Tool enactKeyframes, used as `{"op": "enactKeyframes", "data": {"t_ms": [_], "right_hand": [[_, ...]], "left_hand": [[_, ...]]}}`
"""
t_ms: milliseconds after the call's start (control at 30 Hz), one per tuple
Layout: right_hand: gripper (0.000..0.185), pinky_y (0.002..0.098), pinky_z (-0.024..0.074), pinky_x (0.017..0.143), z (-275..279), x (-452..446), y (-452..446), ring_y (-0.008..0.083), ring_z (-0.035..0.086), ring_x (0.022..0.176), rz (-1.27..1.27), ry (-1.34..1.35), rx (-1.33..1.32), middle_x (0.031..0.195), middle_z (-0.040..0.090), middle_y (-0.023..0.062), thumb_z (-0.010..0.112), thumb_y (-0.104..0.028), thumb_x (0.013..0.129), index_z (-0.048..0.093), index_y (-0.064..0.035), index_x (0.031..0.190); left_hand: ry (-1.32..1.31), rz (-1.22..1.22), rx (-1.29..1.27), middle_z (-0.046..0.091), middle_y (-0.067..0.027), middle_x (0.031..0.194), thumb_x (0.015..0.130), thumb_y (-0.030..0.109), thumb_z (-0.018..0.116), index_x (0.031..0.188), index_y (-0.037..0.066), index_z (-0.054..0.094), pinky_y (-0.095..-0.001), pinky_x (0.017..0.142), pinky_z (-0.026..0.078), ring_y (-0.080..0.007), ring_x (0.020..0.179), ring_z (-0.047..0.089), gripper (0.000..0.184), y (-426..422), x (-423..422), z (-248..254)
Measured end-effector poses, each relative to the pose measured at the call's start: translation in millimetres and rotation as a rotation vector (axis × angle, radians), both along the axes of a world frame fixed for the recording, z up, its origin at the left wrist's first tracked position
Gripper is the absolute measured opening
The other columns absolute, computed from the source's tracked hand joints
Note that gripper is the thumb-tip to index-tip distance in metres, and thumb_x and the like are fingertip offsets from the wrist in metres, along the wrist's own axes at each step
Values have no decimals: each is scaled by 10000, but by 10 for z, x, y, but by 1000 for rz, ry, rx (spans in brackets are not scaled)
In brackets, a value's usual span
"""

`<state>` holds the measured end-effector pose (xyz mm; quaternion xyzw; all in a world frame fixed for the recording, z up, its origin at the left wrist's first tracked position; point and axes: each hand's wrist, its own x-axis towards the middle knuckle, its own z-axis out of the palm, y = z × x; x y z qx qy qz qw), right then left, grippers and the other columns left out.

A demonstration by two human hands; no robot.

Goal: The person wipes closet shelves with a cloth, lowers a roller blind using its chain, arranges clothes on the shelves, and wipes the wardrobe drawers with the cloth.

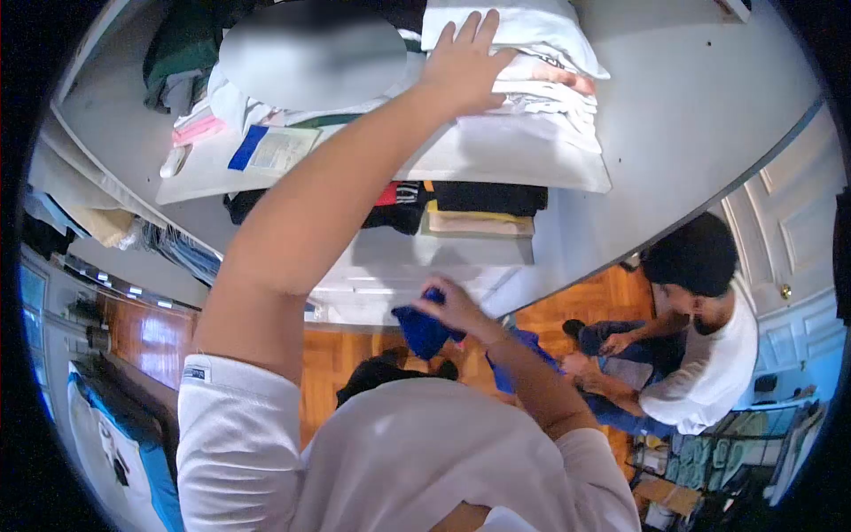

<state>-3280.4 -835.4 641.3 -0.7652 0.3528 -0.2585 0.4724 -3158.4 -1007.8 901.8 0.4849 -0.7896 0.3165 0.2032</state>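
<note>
My left hand (465, 66) reaches up to the shelf, its fingers spread and laid against a stack of folded white clothes (554, 120). Lower down, in front of my body, my right hand (454, 310) is closed on a dark blue cloth (424, 332), which hangs bunched from the fingers. What kind of garment it is, I cannot make out. A brighter blue cloth (519, 359) shows beyond my right forearm, partly hidden by it.
The upper shelf (390, 164) also bears a blue-and-white packet (275, 149) and dark green clothes (186, 49). Below it lie dark folded clothes (492, 197). A person in a white shirt (709, 372) sits low at the right, near a white door (780, 222). Hanging clothes (106, 213) are at left.
</note>
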Motion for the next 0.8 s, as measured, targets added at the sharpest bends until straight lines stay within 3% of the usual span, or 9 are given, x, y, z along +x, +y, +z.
{"op": "enactKeyframes", "data": {"t_ms": [67,100,133,233,400,600,667,800], "right_hand": [[403,402,448,792,-1081,147,255,341,555,867,-95,240,73,911,570,199,708,-354,721,558,-16,879],[321,397,479,690,-1457,137,440,301,600,753,-73,346,69,812,605,199,672,-322,749,594,-30,859],[303,420,477,654,-1691,138,636,305,605,714,19,392,196,775,608,211,613,-312,777,599,-14,831],[271,411,477,659,-1963,195,955,283,603,719,136,472,355,768,608,191,602,-277,783,601,-8,820],[221,396,477,667,-1987,357,902,248,598,727,77,489,383,755,608,158,583,-217,793,604,2,803],[170,378,476,677,-1653,253,821,206,593,736,-56,378,413,741,607,118,559,-146,806,609,15,782],[157,372,476,680,-1399,178,822,191,591,739,-106,308,431,736,607,104,552,-122,810,610,19,775],[140,359,475,687,-600,-147,622,163,587,746,-332,161,399,726,607,78,536,-75,818,613,28,761]], "left_hand": [[39,-24,18,233,-235,1406,667,403,706,1252,192,487,-493,1038,259,-386,1293,259,659,-3,13,-19],[53,-45,23,234,-238,1404,663,394,711,1253,191,485,-493,1039,257,-388,1292,259,664,-12,11,-29],[94,-79,2,244,-246,1393,642,381,726,1233,181,495,-507,1030,259,-395,1289,258,666,-8,8,-56],[77,-71,13,257,-252,1380,627,388,734,1204,173,508,-524,1016,263,-399,1286,262,656,12,-6,-18],[141,-176,-77,313,-250,1342,548,290,777,1118,142,548,-524,982,291,-395,1236,326,632,-40,-8,-52],[156,-254,-61,328,-253,1323,539,314,777,1109,132,562,-555,986,261,-404,1208,340,636,-68,38,15],[153,-237,-63,322,-258,1321,542,364,781,1121,138,566,-601,973,240,-399,1217,327,658,-47,57,-3],[216,-405,-69,387,-215,1287,630,317,748,1101,132,572,-502,961,322,-369,1165,398,535,-117,141,84]]}}
